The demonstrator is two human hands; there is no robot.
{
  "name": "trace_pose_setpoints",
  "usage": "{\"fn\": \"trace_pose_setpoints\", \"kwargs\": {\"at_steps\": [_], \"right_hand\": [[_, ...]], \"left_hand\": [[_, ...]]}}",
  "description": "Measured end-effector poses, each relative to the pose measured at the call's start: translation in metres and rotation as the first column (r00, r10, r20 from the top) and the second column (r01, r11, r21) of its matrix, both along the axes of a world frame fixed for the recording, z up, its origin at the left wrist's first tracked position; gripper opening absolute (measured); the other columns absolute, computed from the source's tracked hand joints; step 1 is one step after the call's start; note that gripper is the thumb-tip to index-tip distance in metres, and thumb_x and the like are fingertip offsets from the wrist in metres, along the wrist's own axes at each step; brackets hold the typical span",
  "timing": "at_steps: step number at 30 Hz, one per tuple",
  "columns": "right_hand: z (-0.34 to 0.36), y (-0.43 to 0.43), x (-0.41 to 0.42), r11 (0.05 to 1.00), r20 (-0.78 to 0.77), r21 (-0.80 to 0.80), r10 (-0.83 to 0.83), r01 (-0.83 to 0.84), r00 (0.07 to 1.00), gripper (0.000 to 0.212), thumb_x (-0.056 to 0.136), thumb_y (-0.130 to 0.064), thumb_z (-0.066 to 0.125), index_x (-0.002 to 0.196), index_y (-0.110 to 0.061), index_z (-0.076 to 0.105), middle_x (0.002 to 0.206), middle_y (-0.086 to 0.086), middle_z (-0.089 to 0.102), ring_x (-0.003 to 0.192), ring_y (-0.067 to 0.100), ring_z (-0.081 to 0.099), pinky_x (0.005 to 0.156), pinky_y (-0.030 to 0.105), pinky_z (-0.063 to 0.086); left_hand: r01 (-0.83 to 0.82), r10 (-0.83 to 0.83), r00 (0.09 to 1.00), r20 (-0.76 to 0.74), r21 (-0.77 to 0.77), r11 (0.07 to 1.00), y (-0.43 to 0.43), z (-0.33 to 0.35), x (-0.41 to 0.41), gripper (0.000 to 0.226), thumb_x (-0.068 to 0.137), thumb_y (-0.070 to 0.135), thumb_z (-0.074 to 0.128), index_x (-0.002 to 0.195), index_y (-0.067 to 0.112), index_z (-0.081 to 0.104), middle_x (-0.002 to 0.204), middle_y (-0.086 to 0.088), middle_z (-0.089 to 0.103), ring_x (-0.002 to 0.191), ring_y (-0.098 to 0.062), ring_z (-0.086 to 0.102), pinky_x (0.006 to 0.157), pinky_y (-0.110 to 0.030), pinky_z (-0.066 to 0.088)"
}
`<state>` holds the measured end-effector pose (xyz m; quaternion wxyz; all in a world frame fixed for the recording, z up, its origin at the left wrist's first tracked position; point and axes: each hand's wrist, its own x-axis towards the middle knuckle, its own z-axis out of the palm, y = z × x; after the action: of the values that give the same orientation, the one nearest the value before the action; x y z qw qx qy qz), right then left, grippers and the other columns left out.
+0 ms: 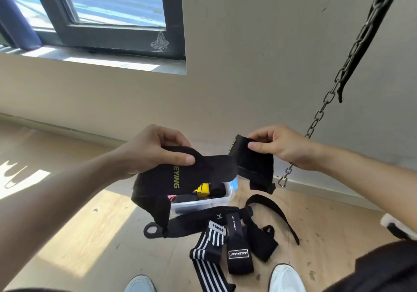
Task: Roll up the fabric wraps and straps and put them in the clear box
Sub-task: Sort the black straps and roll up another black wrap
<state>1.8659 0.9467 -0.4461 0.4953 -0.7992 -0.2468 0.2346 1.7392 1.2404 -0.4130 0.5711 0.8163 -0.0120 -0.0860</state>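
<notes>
Your left hand (153,149) and right hand (277,145) each pinch an end of the black wrap (203,170), held stretched above the clear box (223,198) on the floor (90,235).

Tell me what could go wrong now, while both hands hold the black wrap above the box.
The black wrap hangs slack between the left hand and right hand, so a roll started in the air may come out loose. The clear box already holds several things; a bulky roll might not fit.
</notes>
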Motion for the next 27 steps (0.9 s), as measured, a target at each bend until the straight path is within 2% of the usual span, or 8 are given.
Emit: {"fn": "trace_pose_setpoints", "kwargs": {"at_steps": [3, 7, 13, 14, 16, 18, 22, 27], "right_hand": [[0.004, 0.001, -0.003, 0.998, -0.042, -0.011, 0.064, -0.065, 0.997, 0.022, 0.102, -0.007, 0.055, 0.115, -0.005, 0.072, 0.111, 0.010, 0.076, 0.101, 0.019, 0.071, 0.091, 0.026, 0.052], [0.009, 0.007, -0.008, 0.985, -0.191, -0.019, 0.167, -0.174, 0.967, 0.028, 0.106, -0.008, 0.047, 0.120, -0.004, 0.071, 0.117, 0.012, 0.074, 0.108, 0.022, 0.070, 0.095, 0.028, 0.053], [0.011, 0.020, -0.020, 0.949, -0.232, -0.089, 0.274, -0.301, 0.933, 0.037, 0.108, -0.025, 0.045, 0.122, 0.001, 0.067, 0.125, 0.025, 0.067, 0.122, 0.044, 0.059, 0.112, 0.052, 0.044], [0.011, 0.024, -0.022, 0.943, -0.230, -0.096, 0.289, -0.317, 0.929, 0.044, 0.106, -0.032, 0.047, 0.123, 0.006, 0.064, 0.127, 0.031, 0.063, 0.123, 0.048, 0.056, 0.113, 0.055, 0.041], [0.010, 0.029, -0.026, 0.930, -0.238, -0.110, 0.317, -0.350, 0.918, 0.076, 0.096, -0.053, 0.058, 0.124, 0.018, 0.051, 0.128, 0.048, 0.043, 0.118, 0.058, 0.050, 0.114, 0.062, 0.034], [0.010, 0.032, -0.026, 0.909, -0.255, -0.110, 0.365, -0.402, 0.895, 0.086, 0.091, -0.060, 0.061, 0.124, 0.019, 0.049, 0.126, 0.051, 0.037, 0.107, 0.046, 0.056, 0.112, 0.058, 0.038], [0.015, 0.033, -0.028, 0.885, -0.252, -0.087, 0.424, -0.457, 0.870, 0.037, 0.105, -0.025, 0.051, 0.126, 0.001, 0.065, 0.125, 0.023, 0.067, 0.114, 0.032, 0.065, 0.106, 0.040, 0.049], [0.014, 0.037, -0.033, 0.887, -0.241, -0.033, 0.439, -0.460, 0.865, 0.033, 0.095, -0.001, 0.064, 0.127, -0.005, 0.066, 0.117, 0.012, 0.075, 0.108, 0.025, 0.071, 0.094, 0.032, 0.053]], "left_hand": [[0.091, -0.091, 0.996, 0.002, -0.037, 0.995, -0.005, 0.003, -0.001, 0.011, 0.068, 0.017, 0.084, 0.077, 0.014, 0.078, 0.080, -0.015, 0.077, 0.068, -0.020, 0.072, 0.059, -0.026, 0.056], [0.145, -0.145, 0.989, 0.014, -0.050, 0.988, -0.014, 0.001, -0.001, 0.009, 0.073, 0.010, 0.080, 0.080, 0.008, 0.075, 0.077, -0.012, 0.077, 0.066, -0.017, 0.072, 0.059, -0.023, 0.055], [0.185, -0.185, 0.983, -0.006, -0.023, 0.983, -0.024, -0.006, 0.003, 0.016, 0.075, 0.011, 0.081, 0.087, 0.004, 0.073, 0.079, -0.009, 0.078, 0.067, -0.017, 0.072, 0.060, -0.023, 0.056], [0.188, -0.188, 0.982, -0.011, -0.015, 0.982, -0.025, -0.007, 0.004, 0.016, 0.076, 0.012, 0.081, 0.087, 0.004, 0.073, 0.079, -0.009, 0.078, 0.068, -0.016, 0.071, 0.060, -0.023, 0.056], [0.194, -0.194, 0.981, -0.016, 0.004, 0.981, -0.025, -0.010, 0.005, 0.017, 0.077, 0.013, 0.081, 0.088, 0.003, 0.073, 0.079, -0.008, 0.077, 0.069, -0.017, 0.071, 0.062, -0.024, 0.056], [0.192, -0.192, 0.981, -0.014, 0.019, 0.981, -0.024, -0.012, 0.006, 0.021, 0.076, 0.017, 0.082, 0.089, 0.003, 0.073, 0.081, -0.009, 0.077, 0.070, -0.018, 0.071, 0.064, -0.026, 0.056], [0.172, -0.172, 0.985, -0.004, 0.045, 0.984, -0.021, -0.014, 0.009, 0.022, 0.075, 0.020, 0.082, 0.089, 0.004, 0.073, 0.082, -0.009, 0.078, 0.072, -0.018, 0.071, 0.065, -0.026, 0.056], [0.181, -0.180, 0.983, -0.020, 0.073, 0.981, -0.020, -0.017, 0.011, 0.014, 0.080, 0.010, 0.082, 0.090, 0.005, 0.073, 0.082, -0.006, 0.079, 0.072, -0.016, 0.072, 0.064, -0.024, 0.055]]}}
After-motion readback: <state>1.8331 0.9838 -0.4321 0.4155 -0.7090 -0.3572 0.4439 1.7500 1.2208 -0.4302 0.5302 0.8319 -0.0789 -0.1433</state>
